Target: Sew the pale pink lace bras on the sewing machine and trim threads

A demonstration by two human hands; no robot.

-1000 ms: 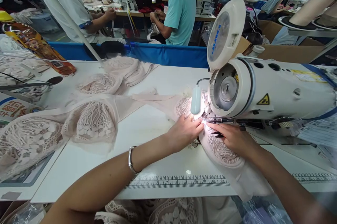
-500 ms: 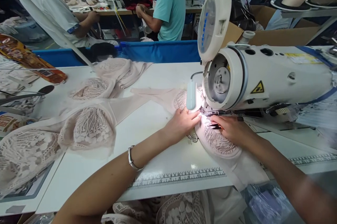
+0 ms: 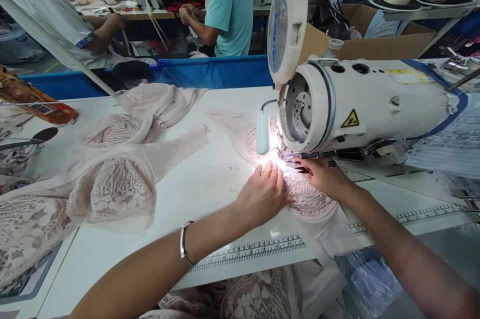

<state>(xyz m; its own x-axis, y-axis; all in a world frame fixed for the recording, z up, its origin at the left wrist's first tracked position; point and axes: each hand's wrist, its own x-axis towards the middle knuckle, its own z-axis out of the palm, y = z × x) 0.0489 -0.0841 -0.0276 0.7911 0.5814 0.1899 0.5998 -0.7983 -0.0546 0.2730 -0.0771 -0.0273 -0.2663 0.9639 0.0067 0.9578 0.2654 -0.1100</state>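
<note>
Tilted amber bottle [image 3: 33, 96] at far left, teal-shirted co-worker [image 3: 233, 14] behind blue cloth [image 3: 213, 72], cardboard box [image 3: 388, 49], black bag [image 3: 329, 16]

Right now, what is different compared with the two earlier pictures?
The left hand has drawn back from the sewing machine, touching the lace piece. This piece's far end slid right, apart from the neighbouring piece. The view shifted slightly right. The right hand stays by the machine with the dark tool; the machine's cover stays open.

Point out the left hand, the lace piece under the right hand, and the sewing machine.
left hand [image 3: 261, 194]: head view, back of the hand
lace piece [image 3: 309, 200]: head view, its patterned lace area
sewing machine [image 3: 369, 101]: head view, side of its white arm
</note>
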